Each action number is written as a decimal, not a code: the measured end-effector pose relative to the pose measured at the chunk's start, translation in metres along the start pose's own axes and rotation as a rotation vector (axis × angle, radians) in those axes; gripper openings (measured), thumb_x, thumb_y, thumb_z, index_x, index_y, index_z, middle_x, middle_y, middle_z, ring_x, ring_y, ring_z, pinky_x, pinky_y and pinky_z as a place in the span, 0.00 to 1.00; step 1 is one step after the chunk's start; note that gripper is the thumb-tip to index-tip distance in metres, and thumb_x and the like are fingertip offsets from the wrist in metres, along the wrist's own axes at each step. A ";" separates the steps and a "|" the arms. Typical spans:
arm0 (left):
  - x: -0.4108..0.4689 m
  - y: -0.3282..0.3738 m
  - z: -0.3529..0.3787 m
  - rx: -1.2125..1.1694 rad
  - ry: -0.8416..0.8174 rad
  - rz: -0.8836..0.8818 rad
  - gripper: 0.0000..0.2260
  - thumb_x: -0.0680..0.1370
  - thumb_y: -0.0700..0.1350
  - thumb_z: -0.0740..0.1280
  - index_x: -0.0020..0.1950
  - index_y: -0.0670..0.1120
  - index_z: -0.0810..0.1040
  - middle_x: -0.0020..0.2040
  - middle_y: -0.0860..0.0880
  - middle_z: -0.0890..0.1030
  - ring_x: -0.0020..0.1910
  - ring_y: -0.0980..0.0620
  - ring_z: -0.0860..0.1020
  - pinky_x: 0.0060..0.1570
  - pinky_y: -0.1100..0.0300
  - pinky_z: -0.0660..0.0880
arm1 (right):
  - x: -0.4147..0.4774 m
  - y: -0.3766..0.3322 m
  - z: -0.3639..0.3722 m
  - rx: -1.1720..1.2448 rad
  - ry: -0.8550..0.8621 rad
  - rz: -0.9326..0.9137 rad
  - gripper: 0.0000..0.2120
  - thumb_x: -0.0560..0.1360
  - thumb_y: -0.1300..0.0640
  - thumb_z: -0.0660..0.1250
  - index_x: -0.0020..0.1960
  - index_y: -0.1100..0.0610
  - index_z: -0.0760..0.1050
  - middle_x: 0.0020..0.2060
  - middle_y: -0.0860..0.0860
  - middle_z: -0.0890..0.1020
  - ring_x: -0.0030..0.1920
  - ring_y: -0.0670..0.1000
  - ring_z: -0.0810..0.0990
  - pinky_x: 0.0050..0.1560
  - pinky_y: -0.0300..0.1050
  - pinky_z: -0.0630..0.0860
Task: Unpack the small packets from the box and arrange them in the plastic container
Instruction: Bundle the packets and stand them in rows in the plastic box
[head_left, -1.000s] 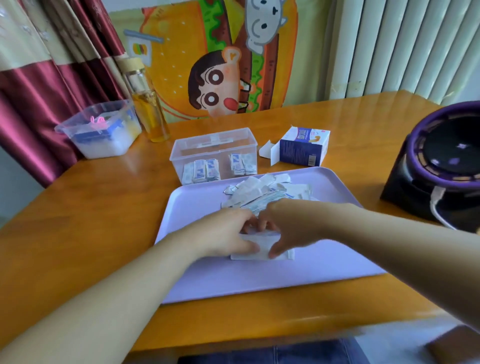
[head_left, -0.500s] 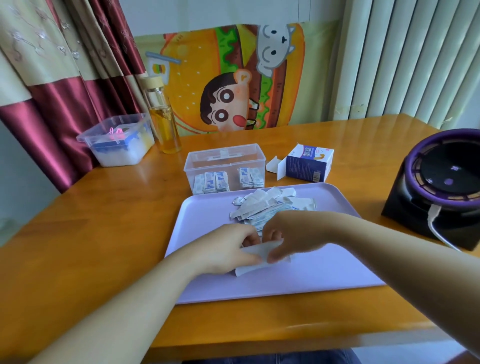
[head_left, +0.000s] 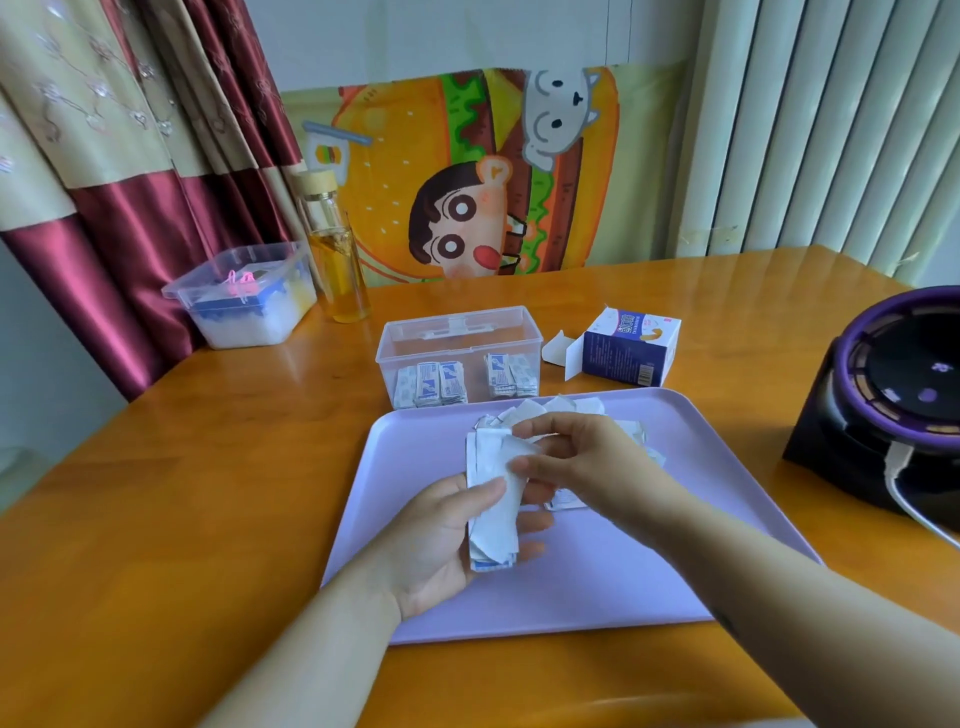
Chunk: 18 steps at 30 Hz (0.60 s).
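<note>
Lifted off the lilac tray (head_left: 675, 571) since a second earlier, the stack of small packets (head_left: 493, 499) sat in the left hand (head_left: 441, 545), no longer pressed flat under both hands. That hand lay palm-up above the tray, its thumb clamped across the stack and its fingers curled beneath, mostly hidden by the paper. The stack's long axis ran away from the person, its far end pointing toward the clear plastic container (head_left: 460, 332). How many packets it held could not be made out; only white backs and a blue edge at the near end showed. The right hand (head_left: 576, 467) hovered just beside it, thumb and forefinger pinching the top packet's far end. Behind that hand, the loose pile of packets (head_left: 566, 408) on the tray was partly covered.

Two upright groups of packets stood against the container's near wall on the wooden counter (head_left: 208, 493). Just right of it lay the opened blue-and-white box (head_left: 631, 345) on its side, flap toward the container. At the right edge, a dark purple-rimmed appliance (head_left: 904, 384) was cut off by the frame.
</note>
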<state>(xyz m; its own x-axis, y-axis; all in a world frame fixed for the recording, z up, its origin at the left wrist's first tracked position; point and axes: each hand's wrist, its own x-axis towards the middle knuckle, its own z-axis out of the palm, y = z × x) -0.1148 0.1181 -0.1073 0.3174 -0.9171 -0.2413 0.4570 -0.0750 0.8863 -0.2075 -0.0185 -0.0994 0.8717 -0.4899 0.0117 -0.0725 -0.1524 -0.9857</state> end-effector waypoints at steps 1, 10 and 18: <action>0.002 -0.002 -0.001 0.025 0.032 0.021 0.11 0.80 0.41 0.58 0.59 0.42 0.77 0.51 0.42 0.84 0.45 0.47 0.83 0.44 0.53 0.80 | 0.001 0.003 0.002 0.032 0.014 0.000 0.07 0.72 0.63 0.71 0.49 0.57 0.78 0.34 0.52 0.83 0.35 0.50 0.81 0.46 0.47 0.79; 0.004 -0.013 -0.006 0.050 0.075 0.012 0.12 0.81 0.44 0.58 0.59 0.42 0.77 0.49 0.42 0.84 0.40 0.49 0.83 0.38 0.58 0.80 | 0.005 0.018 0.010 0.175 0.052 0.098 0.04 0.70 0.66 0.72 0.44 0.64 0.78 0.39 0.60 0.81 0.38 0.55 0.80 0.46 0.50 0.77; 0.006 -0.020 -0.012 0.065 0.175 -0.011 0.11 0.80 0.38 0.59 0.57 0.38 0.79 0.44 0.42 0.83 0.39 0.49 0.82 0.37 0.59 0.76 | 0.004 0.027 0.011 0.173 0.000 0.149 0.07 0.69 0.64 0.73 0.47 0.62 0.79 0.40 0.59 0.80 0.42 0.54 0.77 0.46 0.46 0.74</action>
<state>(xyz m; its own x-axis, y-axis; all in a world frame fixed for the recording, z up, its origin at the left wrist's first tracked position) -0.1120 0.1187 -0.1307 0.4550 -0.8342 -0.3116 0.4084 -0.1155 0.9055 -0.2007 -0.0153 -0.1274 0.8577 -0.4956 -0.1365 -0.1165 0.0712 -0.9906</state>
